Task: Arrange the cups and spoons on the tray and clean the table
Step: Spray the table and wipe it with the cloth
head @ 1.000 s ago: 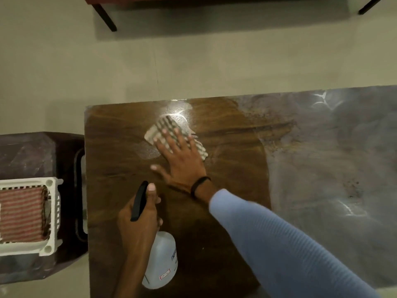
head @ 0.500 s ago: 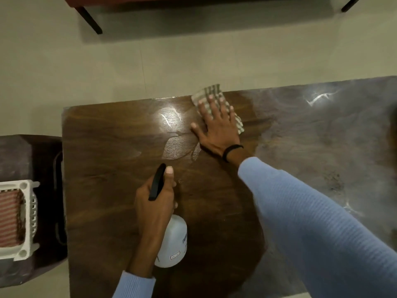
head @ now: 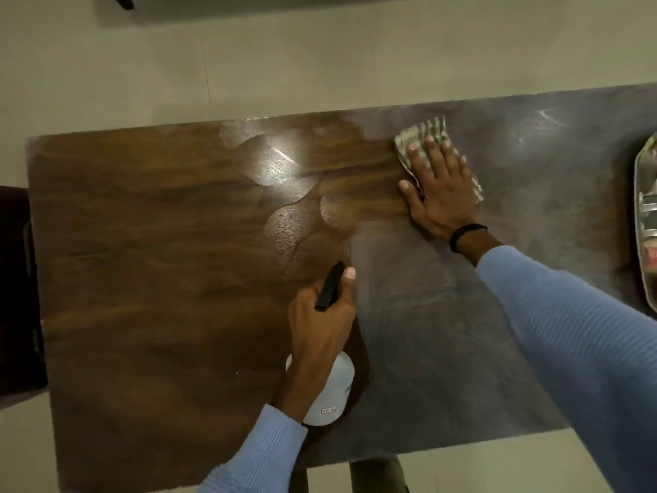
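My right hand (head: 439, 192) lies flat with straight fingers on a striped cloth (head: 419, 133), pressing it onto the far middle of the wooden table (head: 153, 265). The left part of the tabletop shines wet and brown; the right part looks dull and grey. My left hand (head: 321, 329) grips a white spray bottle (head: 334, 393) with a black trigger head (head: 330, 286), held upright near the table's front middle. A metal tray (head: 643, 215) shows at the right edge of the view, cut off; its contents are unclear.
A dark side table (head: 14, 290) stands against the table's left end. Pale floor surrounds the table on the far and near sides. A dark furniture leg (head: 122, 0) shows at the top left.
My right hand has slid the cloth to the right along the far side of the table, leaving a wet streak. The view has shifted right, and the white basket at the left is out of sight.
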A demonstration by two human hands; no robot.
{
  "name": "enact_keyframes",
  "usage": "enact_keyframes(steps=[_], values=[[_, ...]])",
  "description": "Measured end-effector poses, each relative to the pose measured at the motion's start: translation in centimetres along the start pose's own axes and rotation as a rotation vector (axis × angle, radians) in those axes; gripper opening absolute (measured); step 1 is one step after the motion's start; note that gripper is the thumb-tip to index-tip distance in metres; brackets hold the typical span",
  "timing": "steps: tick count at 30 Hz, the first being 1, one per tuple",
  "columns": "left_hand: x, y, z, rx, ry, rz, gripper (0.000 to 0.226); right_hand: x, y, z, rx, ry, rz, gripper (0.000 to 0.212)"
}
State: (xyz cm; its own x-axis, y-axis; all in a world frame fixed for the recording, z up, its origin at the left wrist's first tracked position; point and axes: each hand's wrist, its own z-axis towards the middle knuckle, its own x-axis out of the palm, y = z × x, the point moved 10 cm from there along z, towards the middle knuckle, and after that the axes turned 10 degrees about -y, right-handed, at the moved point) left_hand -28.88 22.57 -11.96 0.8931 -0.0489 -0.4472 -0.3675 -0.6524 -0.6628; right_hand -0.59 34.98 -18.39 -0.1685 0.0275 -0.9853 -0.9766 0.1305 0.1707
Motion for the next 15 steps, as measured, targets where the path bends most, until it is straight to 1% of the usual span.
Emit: enact_keyframes(steps=[3, 7, 12, 15], values=[[1.4, 1.3, -1.6, -0.062, -0.062, -0.008, 0.055, -0.1, 0.0, -0.1, 0.004, 0.001, 0.031, 0.064], [2.3, 1.2, -3.0, -0.035, -0.131, -0.012, 0.049, -0.2, 0.1, 0.0, -0.004, 0.008, 0.061, 0.065], [2.8, 0.8, -3.7, -0.055, -0.197, -0.007, 0.051, -0.3, 0.3, 0.0, 0.002, -0.001, 0.078, 0.067], [3.1, 0.0, -4.0, -0.06, -0.195, -0.022, 0.044, -0.2, 0.4, 0.0, 0.009, 0.012, 0.082, 0.067]])
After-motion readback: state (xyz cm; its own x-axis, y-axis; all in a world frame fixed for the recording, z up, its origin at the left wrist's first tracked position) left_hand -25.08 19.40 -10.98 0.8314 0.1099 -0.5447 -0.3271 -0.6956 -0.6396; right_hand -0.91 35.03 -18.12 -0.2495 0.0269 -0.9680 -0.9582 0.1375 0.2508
